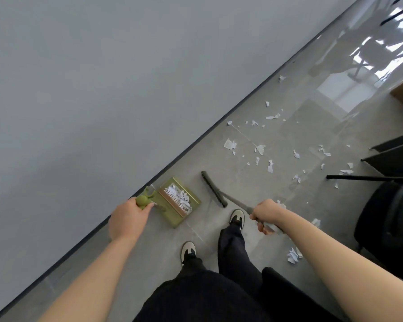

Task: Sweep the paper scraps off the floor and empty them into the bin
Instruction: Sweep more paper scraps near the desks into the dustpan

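Gripping broom (215, 192) handle in right hand (265, 214), left hand (128, 219) curled round green dustpan (179, 202) handle, steadying pan low against floor for paper scraps (261, 148) scattered ahead; bin unseen.

Black chair (386, 219) — cut off right
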Demonstrator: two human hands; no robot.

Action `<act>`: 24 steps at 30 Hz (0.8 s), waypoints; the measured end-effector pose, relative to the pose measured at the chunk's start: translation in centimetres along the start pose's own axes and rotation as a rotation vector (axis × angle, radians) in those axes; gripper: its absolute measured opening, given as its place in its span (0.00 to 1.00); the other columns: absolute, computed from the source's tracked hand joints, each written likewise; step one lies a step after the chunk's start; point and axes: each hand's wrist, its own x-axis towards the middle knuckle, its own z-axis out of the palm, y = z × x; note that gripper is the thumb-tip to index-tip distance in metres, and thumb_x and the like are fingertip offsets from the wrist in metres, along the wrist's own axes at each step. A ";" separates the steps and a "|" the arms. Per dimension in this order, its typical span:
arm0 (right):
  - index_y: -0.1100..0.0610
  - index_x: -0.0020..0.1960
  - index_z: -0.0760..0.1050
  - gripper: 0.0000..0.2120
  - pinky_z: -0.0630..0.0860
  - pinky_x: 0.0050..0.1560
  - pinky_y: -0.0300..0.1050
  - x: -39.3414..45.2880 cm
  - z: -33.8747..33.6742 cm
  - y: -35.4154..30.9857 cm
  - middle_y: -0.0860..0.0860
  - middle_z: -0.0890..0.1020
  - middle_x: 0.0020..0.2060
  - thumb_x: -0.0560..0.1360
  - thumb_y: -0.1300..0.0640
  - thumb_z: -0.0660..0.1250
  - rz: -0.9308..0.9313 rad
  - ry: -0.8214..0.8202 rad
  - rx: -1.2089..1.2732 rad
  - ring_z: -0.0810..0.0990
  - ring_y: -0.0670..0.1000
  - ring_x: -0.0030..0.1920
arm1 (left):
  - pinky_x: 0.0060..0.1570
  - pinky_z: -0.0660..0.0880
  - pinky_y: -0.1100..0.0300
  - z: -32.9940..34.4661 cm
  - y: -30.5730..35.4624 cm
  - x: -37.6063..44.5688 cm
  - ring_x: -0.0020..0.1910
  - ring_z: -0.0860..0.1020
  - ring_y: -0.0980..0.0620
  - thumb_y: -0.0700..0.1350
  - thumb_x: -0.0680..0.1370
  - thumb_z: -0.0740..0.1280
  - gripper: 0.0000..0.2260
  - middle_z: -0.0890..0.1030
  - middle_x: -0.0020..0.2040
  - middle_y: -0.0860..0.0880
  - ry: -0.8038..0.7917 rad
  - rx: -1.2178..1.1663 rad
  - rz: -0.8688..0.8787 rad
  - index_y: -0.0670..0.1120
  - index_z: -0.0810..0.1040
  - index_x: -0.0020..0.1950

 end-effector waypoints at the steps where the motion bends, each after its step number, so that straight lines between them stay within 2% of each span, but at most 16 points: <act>1: 0.60 0.38 0.65 0.09 0.62 0.24 0.35 0.4 -0.9 0.0 0.54 0.68 0.24 0.75 0.70 0.58 0.018 -0.012 0.007 0.66 0.50 0.22 | 0.32 0.68 0.57 0.2 1.0 0.3 0.34 0.73 0.44 0.58 0.76 0.69 0.17 0.75 0.32 0.48 0.003 0.005 0.002 0.44 0.79 0.41; 4: 0.62 0.40 0.67 0.07 0.63 0.27 0.39 1.6 -3.7 -0.7 0.54 0.70 0.22 0.76 0.69 0.58 -0.019 -0.038 0.000 0.67 0.51 0.24 | 0.33 0.72 0.56 0.6 3.9 1.1 0.36 0.75 0.42 0.58 0.76 0.69 0.16 0.78 0.34 0.46 0.010 0.003 0.000 0.44 0.80 0.42; 7: 0.61 0.41 0.69 0.06 0.64 0.25 0.35 3.3 -8.0 -1.3 0.52 0.69 0.24 0.76 0.67 0.59 0.029 -0.063 0.118 0.67 0.48 0.23 | 0.36 0.75 0.54 1.5 7.7 1.9 0.38 0.77 0.41 0.58 0.76 0.68 0.16 0.80 0.36 0.45 0.022 0.003 -0.022 0.45 0.80 0.42; 12: 0.60 0.40 0.70 0.09 0.65 0.21 0.33 5.7 -15.1 -2.3 0.51 0.69 0.25 0.78 0.64 0.57 0.104 -0.095 0.290 0.66 0.47 0.24 | 0.32 0.68 0.57 2.8 14.7 2.8 0.35 0.73 0.44 0.57 0.77 0.68 0.16 0.75 0.32 0.49 0.044 0.015 -0.039 0.43 0.79 0.41; 15: 0.59 0.42 0.69 0.07 0.65 0.22 0.33 7.0 -18.1 -2.6 0.51 0.67 0.26 0.78 0.65 0.56 0.091 -0.106 0.351 0.66 0.46 0.22 | 0.31 0.66 0.58 3.5 18.0 3.4 0.35 0.72 0.44 0.57 0.77 0.68 0.16 0.73 0.32 0.49 0.054 0.025 -0.041 0.45 0.76 0.39; 20: 0.58 0.42 0.68 0.08 0.67 0.23 0.33 8.9 -22.7 -2.7 0.50 0.67 0.23 0.79 0.64 0.55 0.122 -0.108 0.503 0.66 0.47 0.17 | 0.31 0.65 0.58 4.8 23.1 4.7 0.35 0.72 0.44 0.57 0.77 0.67 0.16 0.74 0.32 0.48 0.081 0.054 -0.031 0.44 0.77 0.41; 24: 0.57 0.41 0.64 0.09 0.65 0.23 0.33 10.1 -24.9 -2.9 0.51 0.65 0.27 0.78 0.66 0.54 0.136 -0.107 0.661 0.65 0.48 0.17 | 0.33 0.66 0.57 5.4 26.1 5.9 0.35 0.71 0.44 0.57 0.77 0.68 0.16 0.78 0.35 0.45 0.094 0.076 -0.018 0.43 0.81 0.46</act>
